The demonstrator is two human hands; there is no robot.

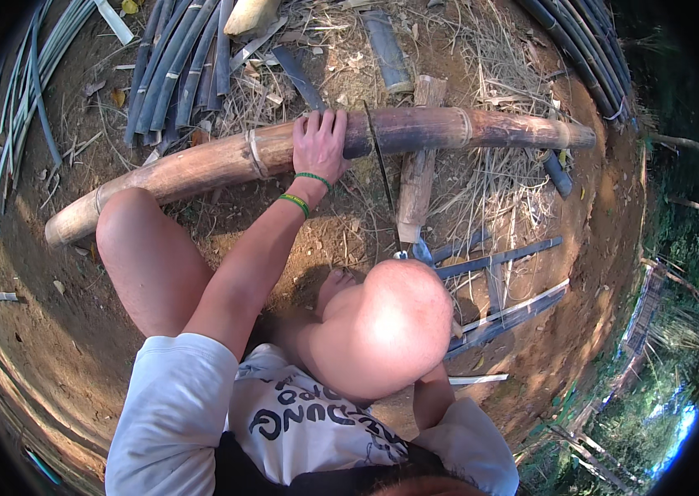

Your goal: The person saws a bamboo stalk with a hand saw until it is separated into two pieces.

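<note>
A long, thick brown bamboo pole (192, 169) lies across in front of me, its right part crossing over a short wooden log (417, 190). My left hand (320, 147) grips the pole from above near its middle, fingers curled over the far side. Just right of that hand, the thin dark blade of a saw (382, 169) crosses the pole and runs back toward my right knee. Something blue shows by the blade's near end. My right forearm (432, 398) passes behind the raised knee, which hides nearly all of my right hand, so its grip does not show.
Dark split bamboo lengths (180, 66) lie in a bundle at the far left, near thin pale strips (31, 91). More dark poles (585, 50) are stacked at the far right. Split pieces (507, 318) and dry shavings (490, 207) litter the dirt. Greenery borders the right side.
</note>
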